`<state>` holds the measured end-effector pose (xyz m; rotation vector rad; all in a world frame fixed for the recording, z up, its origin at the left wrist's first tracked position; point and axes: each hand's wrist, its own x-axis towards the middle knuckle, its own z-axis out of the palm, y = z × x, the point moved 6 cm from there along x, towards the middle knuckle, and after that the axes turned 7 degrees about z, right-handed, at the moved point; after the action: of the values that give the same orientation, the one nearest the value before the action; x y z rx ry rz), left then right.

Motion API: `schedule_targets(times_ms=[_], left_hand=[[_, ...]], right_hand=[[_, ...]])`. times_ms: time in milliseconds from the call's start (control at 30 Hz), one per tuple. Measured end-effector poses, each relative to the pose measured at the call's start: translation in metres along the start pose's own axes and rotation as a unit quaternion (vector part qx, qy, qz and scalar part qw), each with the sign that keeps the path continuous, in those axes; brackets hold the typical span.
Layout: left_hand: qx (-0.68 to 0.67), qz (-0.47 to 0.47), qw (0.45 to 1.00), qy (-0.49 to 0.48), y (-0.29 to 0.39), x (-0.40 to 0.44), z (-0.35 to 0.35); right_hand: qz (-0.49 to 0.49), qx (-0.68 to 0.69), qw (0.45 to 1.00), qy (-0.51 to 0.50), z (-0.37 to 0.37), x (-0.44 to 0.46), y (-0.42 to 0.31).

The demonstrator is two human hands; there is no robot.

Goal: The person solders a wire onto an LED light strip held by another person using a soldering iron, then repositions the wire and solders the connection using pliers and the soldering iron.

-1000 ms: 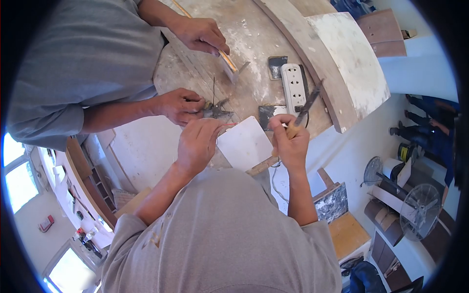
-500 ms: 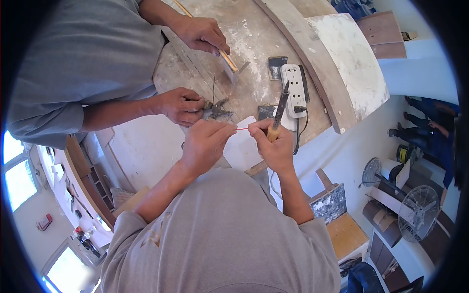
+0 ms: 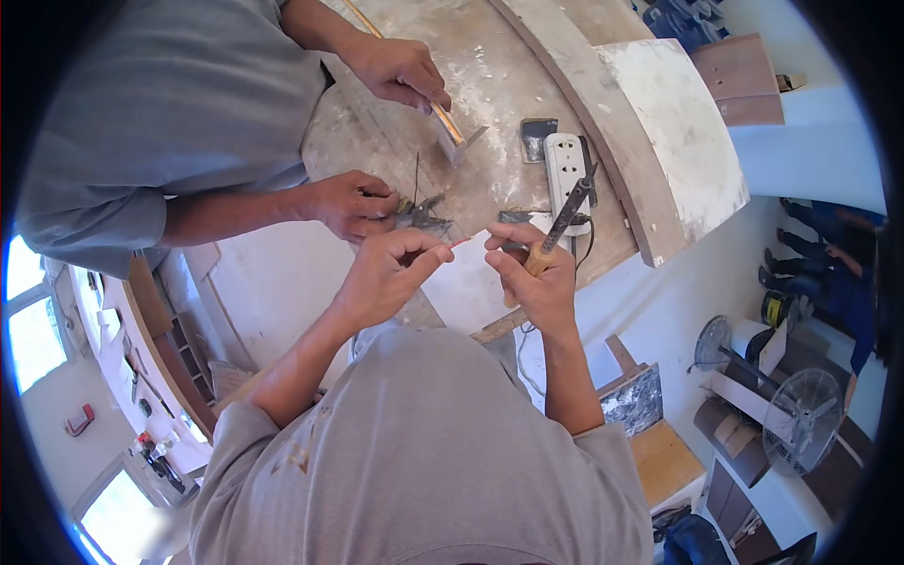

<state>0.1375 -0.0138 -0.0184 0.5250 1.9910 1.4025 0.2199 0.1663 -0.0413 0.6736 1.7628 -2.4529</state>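
Observation:
My left hand (image 3: 386, 278) pinches a short red wire (image 3: 460, 242) between thumb and finger, its bare-looking end pointing at my right hand. In my right hand (image 3: 539, 282) is a soldering iron (image 3: 563, 221), its wooden handle lying across the palm and its dark barrel tilted up and to the right. The fingertips of my right hand are spread a little apart, close to the wire's end but not visibly touching it. A white sheet (image 3: 466, 287) lies below both hands. Dark wire-like scraps (image 3: 426, 215) sit on the table just beyond my left hand.
A co-worker's hand (image 3: 405, 75) grips a long yellow-edged tool (image 3: 449, 127); their other hand (image 3: 353, 205) rests by the scraps. A white power strip (image 3: 566, 165) with a plugged-in cord lies on the worktable (image 3: 499, 85), before a curved board (image 3: 603, 113). Fans (image 3: 803, 419) stand at right.
The red wire stretched between both hands before; now only my left hand holds it. My right fingertips have opened away from it, and the soldering iron has tilted further right.

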Motion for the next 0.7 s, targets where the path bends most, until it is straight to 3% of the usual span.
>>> schedule_targets(times_ms=[267,467,700], left_hand=[[0.008,0.012,0.999,-0.035,0.007,0.001,0.004],[0.029,0.093,0.995,-0.005,0.018,0.003,0.006],[0.046,0.054,0.997,0.005,0.01,0.002,0.005]], right_hand=[[-0.022,-0.035,0.999,-0.029,0.0,0.006,0.0],[-0.011,-0.074,0.997,-0.012,-0.001,0.006,-0.001],[-0.004,-0.076,0.997,0.006,0.002,0.007,0.009]])
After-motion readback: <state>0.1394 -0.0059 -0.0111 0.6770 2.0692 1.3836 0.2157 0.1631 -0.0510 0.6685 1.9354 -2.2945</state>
